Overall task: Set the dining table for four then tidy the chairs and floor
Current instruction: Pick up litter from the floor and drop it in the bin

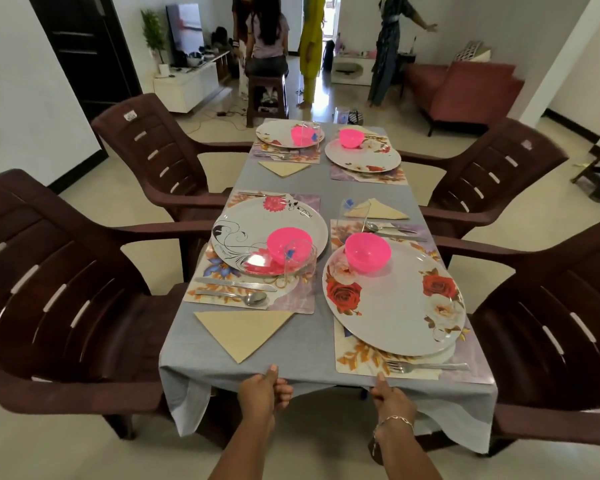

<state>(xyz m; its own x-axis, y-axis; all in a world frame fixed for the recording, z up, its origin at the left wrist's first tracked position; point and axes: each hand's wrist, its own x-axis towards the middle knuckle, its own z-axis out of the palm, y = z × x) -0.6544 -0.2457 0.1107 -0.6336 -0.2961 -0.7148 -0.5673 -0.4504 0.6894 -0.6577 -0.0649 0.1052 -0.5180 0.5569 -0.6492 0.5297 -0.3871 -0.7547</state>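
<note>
Both hands hold the near edge of the grey tablecloth (323,344) that covers the bench (326,188). The left hand (264,391) has its thumb on top of the cloth and its fingers curled under the hem. The right hand (394,401), with a thin bracelet (395,420) at the wrist, pinches the same edge in the same way, just below the fork (426,367).

Four places are laid, each on a floral placemat. At the near left place a plate with black swirls (257,230) carries a pink bowl (289,244). A clear glass (300,261) stands at the near right rim of this plate, in front of the bowl. A knife (234,284) and a spoon (236,296) lie side by side below the plate, and a beige napkin (245,329) folded in a triangle lies on the cloth near the left hand.

At the near right place a plate with red roses (395,306) carries a second pink bowl (368,251) at its far edge. The two far plates (278,133) (362,155) also have a pink bowl each.

Four brown plastic chairs stand round the bench, two on each side: near left chair (49,289), far left chair (153,150), far right chair (492,174), near right chair (551,323). At the far end of the room some people stand and a red sofa (465,91) is by the wall.
</note>
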